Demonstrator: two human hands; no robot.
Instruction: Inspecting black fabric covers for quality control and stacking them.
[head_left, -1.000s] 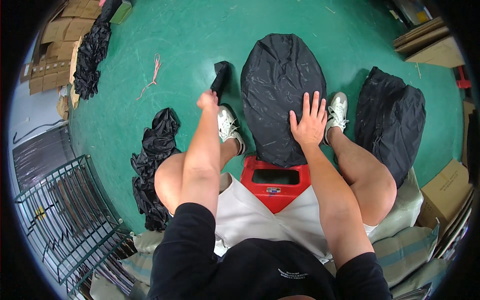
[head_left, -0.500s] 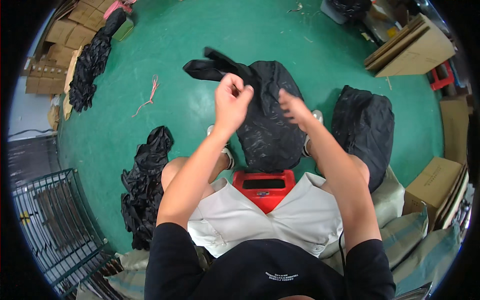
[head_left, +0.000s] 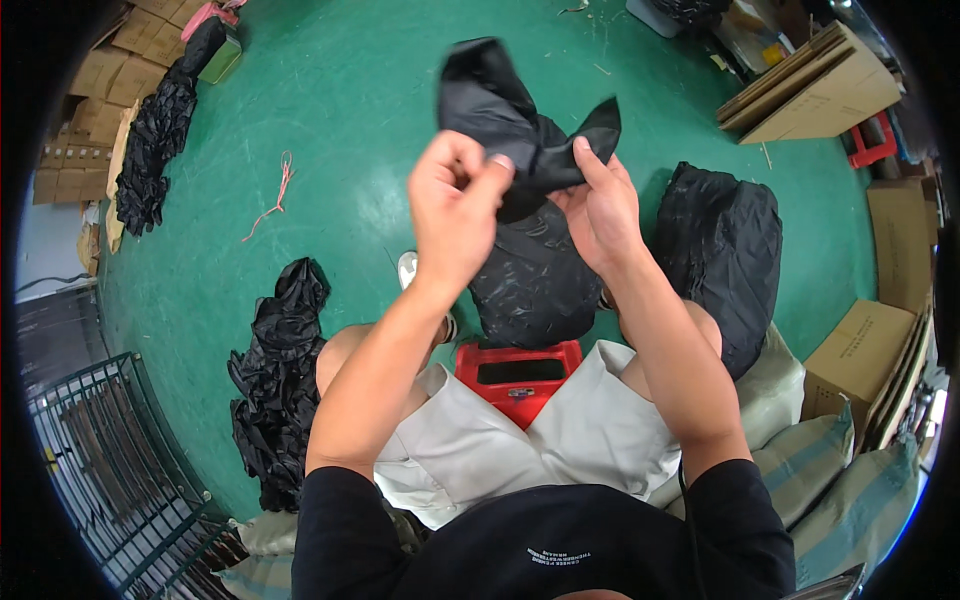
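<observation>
Between my feet stands a full black bag (head_left: 535, 290), its surface creased and slightly shiny. Its loose top (head_left: 490, 100) is gathered up above it in my hands. My left hand (head_left: 455, 205) is closed on the left part of that top, which flares out upward past the fingers. The right part ends in a pointed flap (head_left: 602, 125), pinched between the thumb and fingers of my right hand (head_left: 602, 205). Between the two hands the black material is twisted together; whether it is knotted there I cannot tell.
Another full black bag (head_left: 720, 260) stands by my right knee. Crumpled black bags (head_left: 282, 375) lie at my left. A red plastic stool (head_left: 515, 390) is under me. Pink string (head_left: 275, 200) lies on the green floor. Flattened cardboard (head_left: 825, 90) leans at far right; a metal rack (head_left: 125, 440) stands left.
My right hand, apart from the bag before, has come in and taken hold of a flap of its top. My left hand keeps its hold, and the left part now points upward.
</observation>
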